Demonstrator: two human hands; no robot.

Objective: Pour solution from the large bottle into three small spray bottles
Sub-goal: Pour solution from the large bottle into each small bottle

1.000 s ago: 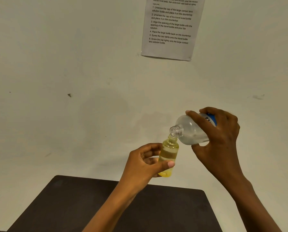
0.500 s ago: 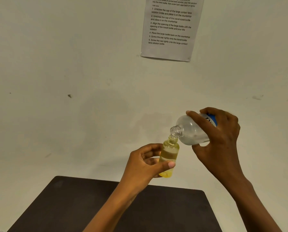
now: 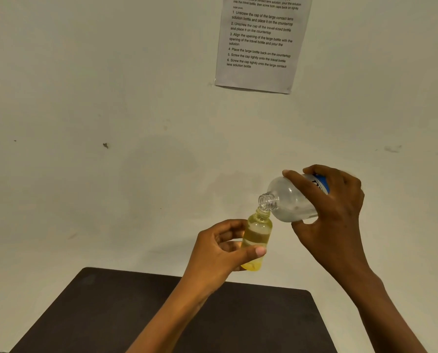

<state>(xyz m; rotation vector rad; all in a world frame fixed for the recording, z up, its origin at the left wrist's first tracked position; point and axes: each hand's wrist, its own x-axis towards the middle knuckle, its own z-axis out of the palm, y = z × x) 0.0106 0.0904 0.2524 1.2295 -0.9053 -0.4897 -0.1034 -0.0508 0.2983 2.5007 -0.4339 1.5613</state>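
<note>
Hands: left hand (image 3: 217, 250) around small bottle (image 3: 257, 233), right hand (image 3: 337, 217) around tilted large bottle (image 3: 289, 200), label (image 3: 321, 184) half-covered.

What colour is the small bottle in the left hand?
The small bottle is translucent yellow; head view shows it best.

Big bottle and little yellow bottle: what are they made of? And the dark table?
The big bottle is probably clear plastic, slightly cloudy: you can see through it, and its neck has moulded screw threads. The little bottle is see-through yellow and glossy; it could be plastic or glass, I cannot tell which. The table has a dark brown, smooth, matte top, maybe laminate or coated wood.
</note>
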